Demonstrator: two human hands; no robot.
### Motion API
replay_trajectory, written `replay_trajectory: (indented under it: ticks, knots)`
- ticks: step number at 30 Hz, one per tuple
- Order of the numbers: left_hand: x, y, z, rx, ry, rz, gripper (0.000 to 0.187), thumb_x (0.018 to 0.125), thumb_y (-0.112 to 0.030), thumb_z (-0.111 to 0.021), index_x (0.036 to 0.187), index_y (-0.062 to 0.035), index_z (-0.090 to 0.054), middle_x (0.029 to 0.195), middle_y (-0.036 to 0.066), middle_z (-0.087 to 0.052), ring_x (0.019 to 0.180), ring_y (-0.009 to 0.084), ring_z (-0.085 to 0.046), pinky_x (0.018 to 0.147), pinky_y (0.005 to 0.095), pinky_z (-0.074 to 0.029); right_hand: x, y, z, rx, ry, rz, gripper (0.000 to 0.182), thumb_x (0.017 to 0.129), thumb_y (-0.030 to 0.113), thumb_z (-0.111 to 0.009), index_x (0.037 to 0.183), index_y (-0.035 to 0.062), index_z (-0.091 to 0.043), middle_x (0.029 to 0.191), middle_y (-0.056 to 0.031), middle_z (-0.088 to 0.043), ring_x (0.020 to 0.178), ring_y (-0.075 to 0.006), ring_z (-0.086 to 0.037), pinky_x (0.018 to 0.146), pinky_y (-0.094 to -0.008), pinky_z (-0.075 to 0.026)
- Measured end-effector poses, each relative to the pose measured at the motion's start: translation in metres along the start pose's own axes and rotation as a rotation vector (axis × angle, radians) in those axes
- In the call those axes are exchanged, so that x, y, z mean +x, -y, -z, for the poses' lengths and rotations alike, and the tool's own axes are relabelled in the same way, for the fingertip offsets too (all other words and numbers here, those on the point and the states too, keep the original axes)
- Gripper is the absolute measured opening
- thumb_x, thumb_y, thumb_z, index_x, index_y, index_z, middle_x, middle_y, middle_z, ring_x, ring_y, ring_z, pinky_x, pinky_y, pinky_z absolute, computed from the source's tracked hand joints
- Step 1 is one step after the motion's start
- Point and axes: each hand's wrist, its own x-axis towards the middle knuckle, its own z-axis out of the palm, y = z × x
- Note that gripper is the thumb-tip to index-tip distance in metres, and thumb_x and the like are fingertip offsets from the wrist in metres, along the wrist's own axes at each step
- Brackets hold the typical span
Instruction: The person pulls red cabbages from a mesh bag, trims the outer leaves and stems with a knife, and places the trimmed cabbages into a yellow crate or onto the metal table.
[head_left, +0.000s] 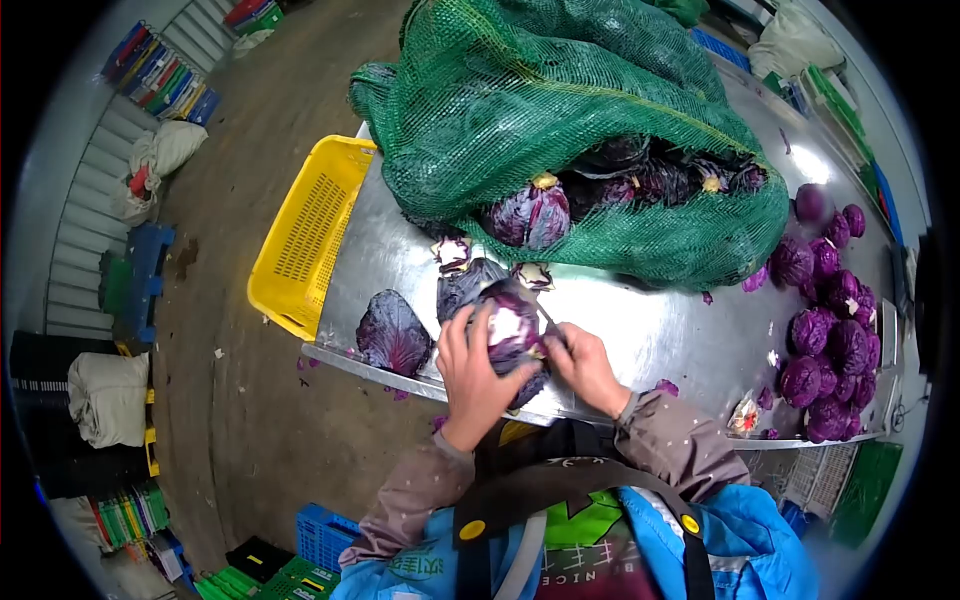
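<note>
My left hand (474,372) is wrapped round the left side of a red cabbage (515,325) above the front edge of the metal table (640,350). The cabbage's pale cut base faces up. On its right side, my right hand (585,368) is closed on a knife (546,318), its blade partly hidden against the cabbage. A loose purple leaf (393,332) lies to the left, and another leaf (468,285) is just behind the cabbage. Cut stem pieces (452,253) lie near the green mesh bag (480,130), where more cabbages (532,213) show through its opening.
A yellow crate (312,235) stands against the table's left end. Several trimmed cabbages (835,340) are piled at the right end, with leaf scraps nearby. A blue crate (325,537) sits on the floor at lower left, and stacked crates (170,78) line the wall.
</note>
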Motion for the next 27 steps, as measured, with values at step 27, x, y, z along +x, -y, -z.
replay_trajectory:
  ticks: [27]
  knots:
    - [0.003, 0.048, 0.017, -0.096, 0.263, -0.071, 0.08, 0.06, -0.025, -0.081, 0.131, -0.0198, -0.044, 0.132, 0.017, -0.03, 0.121, 0.0374, -0.033, 0.099, 0.0465, -0.031, 0.03, -0.012, 0.02, 0.089, 0.161, -0.036, 0.032, 0.078, 0.016, -0.069, 0.103, -0.0007, -0.058, 0.093, -0.0159, -0.059, 0.085, -0.03, -0.059, 0.073, -0.0368, -0.047]
